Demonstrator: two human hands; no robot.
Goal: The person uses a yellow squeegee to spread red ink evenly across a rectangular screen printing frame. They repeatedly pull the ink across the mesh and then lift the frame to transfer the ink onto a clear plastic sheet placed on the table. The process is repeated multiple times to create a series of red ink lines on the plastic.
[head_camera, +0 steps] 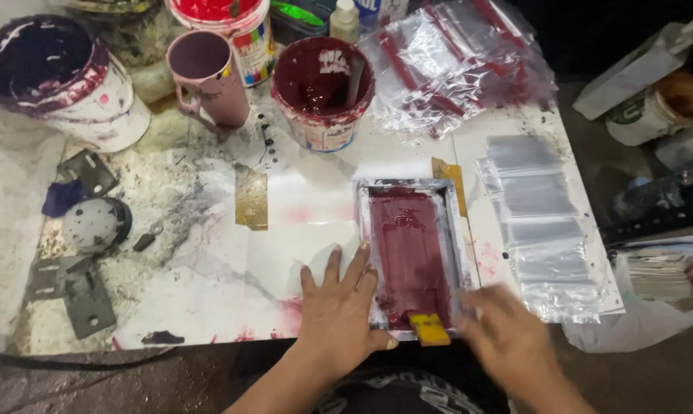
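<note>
A small metal-framed printing screen (452,222) coated with dark red ink lies flat near the table's front edge. My left hand (339,307) rests flat with fingers spread, its fingertips pressing the frame's left and lower rim. A yellow squeegee (429,328) sits at the frame's near end. My right hand (507,330) is blurred at the frame's lower right corner, beside the squeegee; whether it grips anything cannot be made out.
A tub of dark red ink (323,92) with a stirrer, a mauve mug (207,77), a red-ink tub (231,23) and a purple-stained bucket (62,80) stand at the back. Clear plastic pouches (542,222) lie in a row at right; printed pouches (454,61) are piled behind.
</note>
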